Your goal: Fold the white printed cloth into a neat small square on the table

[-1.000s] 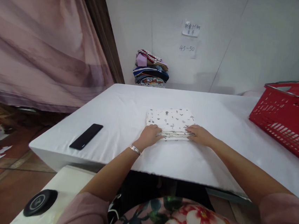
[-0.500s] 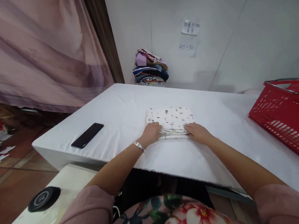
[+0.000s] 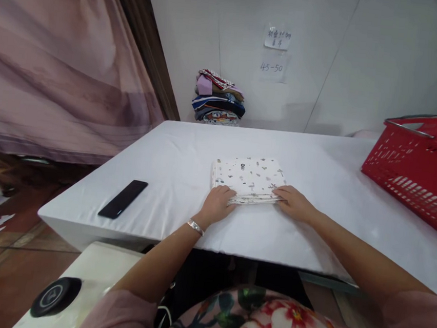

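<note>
A folded white cloth (image 3: 249, 174) with small grey prints lies flat on the white-covered table (image 3: 319, 163), its stacked layers showing along the near edge. My left hand (image 3: 218, 202) grips its near left corner, with fingertips on top and the thumb at the edge. At the near right corner my right hand (image 3: 295, 202) pinches the cloth in the same way. The parts of the layers under my fingers are hidden.
A black phone (image 3: 123, 199) lies on the table's left side. A red basket (image 3: 419, 170) stands at the right. Behind the far edge is a pile of folded fabrics (image 3: 219, 99). A black round object (image 3: 56, 297) rests on a lower white surface (image 3: 106, 261).
Both hands have drawn slightly towards me at the cloth's front corners. The near edge has come closer, and its layers look more even and pressed together.
</note>
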The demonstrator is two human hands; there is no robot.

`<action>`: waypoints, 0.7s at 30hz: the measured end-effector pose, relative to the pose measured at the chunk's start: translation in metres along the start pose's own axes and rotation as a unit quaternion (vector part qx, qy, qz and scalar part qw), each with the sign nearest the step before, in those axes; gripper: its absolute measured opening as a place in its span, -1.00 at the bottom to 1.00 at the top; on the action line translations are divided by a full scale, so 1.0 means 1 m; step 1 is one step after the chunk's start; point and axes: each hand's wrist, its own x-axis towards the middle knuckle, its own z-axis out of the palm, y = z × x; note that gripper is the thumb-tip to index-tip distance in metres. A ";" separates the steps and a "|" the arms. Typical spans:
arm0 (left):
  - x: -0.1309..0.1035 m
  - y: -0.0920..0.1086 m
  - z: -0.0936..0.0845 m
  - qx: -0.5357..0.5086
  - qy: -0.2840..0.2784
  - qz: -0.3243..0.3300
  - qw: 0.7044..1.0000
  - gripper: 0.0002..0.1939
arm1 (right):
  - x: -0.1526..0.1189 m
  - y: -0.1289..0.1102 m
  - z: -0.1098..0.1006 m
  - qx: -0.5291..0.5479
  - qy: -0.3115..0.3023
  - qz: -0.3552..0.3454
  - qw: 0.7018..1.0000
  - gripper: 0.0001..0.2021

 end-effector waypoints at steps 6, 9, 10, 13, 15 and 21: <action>0.012 0.005 -0.008 -0.048 -0.026 -0.055 0.997 -0.75 | 0.011 -0.004 -0.004 0.046 0.004 0.029 0.999 -0.71; 0.017 0.005 -0.009 -0.044 -0.042 -0.059 0.996 -0.77 | 0.019 -0.004 -0.003 0.031 -0.030 0.009 0.999 -0.70; 0.018 0.005 -0.009 -0.048 -0.045 -0.061 0.996 -0.77 | 0.022 -0.003 -0.003 0.031 -0.042 0.011 0.999 -0.70; 0.021 0.005 -0.010 -0.076 -0.052 -0.076 0.993 -0.78 | 0.026 -0.001 -0.006 0.043 -0.072 0.031 0.996 -0.68; 0.022 0.006 -0.011 -0.094 -0.054 -0.084 0.991 -0.77 | 0.028 0.001 -0.007 0.054 -0.088 0.039 0.994 -0.66; 0.024 0.008 -0.014 -0.125 -0.055 -0.101 0.986 -0.65 | 0.029 0.006 -0.006 0.092 -0.091 0.059 0.990 -0.65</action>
